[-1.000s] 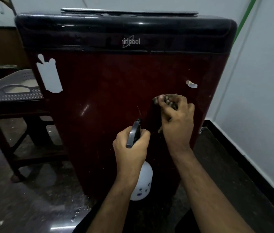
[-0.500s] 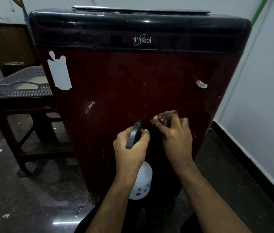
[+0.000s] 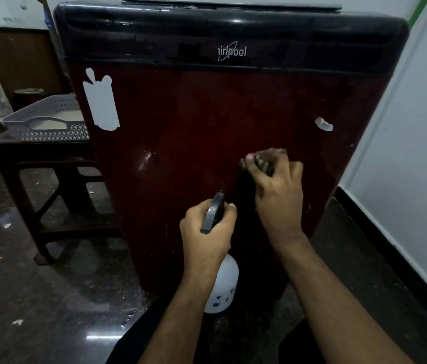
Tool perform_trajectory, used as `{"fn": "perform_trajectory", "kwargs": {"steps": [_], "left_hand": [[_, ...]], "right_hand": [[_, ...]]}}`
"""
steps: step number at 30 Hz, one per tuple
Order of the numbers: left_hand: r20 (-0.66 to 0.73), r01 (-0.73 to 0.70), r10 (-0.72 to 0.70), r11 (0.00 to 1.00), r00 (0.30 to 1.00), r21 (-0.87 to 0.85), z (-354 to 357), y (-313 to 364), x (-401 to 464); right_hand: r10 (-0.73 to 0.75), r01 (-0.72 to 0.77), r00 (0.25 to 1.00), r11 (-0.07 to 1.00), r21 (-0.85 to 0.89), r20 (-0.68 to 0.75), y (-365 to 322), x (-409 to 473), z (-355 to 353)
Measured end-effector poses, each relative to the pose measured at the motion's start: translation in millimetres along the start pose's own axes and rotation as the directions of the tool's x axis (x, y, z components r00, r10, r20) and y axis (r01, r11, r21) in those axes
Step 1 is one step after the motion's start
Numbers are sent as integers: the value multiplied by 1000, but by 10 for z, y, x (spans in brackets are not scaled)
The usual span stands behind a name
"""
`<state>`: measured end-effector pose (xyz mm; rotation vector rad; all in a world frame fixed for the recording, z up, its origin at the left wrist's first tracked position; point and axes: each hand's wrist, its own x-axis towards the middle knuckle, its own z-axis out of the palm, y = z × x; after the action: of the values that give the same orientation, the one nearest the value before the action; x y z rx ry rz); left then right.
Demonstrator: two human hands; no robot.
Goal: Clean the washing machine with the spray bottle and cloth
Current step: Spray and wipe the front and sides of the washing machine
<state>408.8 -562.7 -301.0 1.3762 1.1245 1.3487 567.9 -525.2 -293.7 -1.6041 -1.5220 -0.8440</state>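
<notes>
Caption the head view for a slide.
Right hand wipes maroon washing machine with cloth; left hand holds spray bottle.

Cloth [image 3: 266, 164] mostly hidden by fingers [image 3: 251, 168]

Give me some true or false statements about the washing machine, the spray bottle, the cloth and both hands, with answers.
1. The left hand grips the spray bottle. True.
2. The right hand holds a dark cloth against the washing machine. True.
3. The spray bottle stands on the floor. False: it is held up.
4. The machine's front panel is white. False: dark red.
5. A grey basket sits left of the machine. True.
</notes>
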Motion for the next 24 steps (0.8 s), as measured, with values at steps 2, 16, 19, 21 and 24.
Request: {"fn": "perform_trajectory", "kwargs": {"steps": [2,16,19,21,24], "left_hand": [[8,1,-1,1000,1000,9,8,-18,-10],[-34,7,-6,1000,999,12,-171,-164,6],[-46,2,1,999,999,50,-205,-207,17],[-39,-2,4,998,999,61,-187,-216,19],[-13,-6,6,998,1000,57,-57,-210,-1]], "right_hand": [[-15,16,999,999,33,-29,-145,162,55],[-197,190,976,979,78,92,-280,-203,418],[-332,322,918,943,80,216,-262,-362,506],[-308,312,905,950,35,293,-93,-529,413],[-143,149,969,989,-14,202,215,-552,156]]}}
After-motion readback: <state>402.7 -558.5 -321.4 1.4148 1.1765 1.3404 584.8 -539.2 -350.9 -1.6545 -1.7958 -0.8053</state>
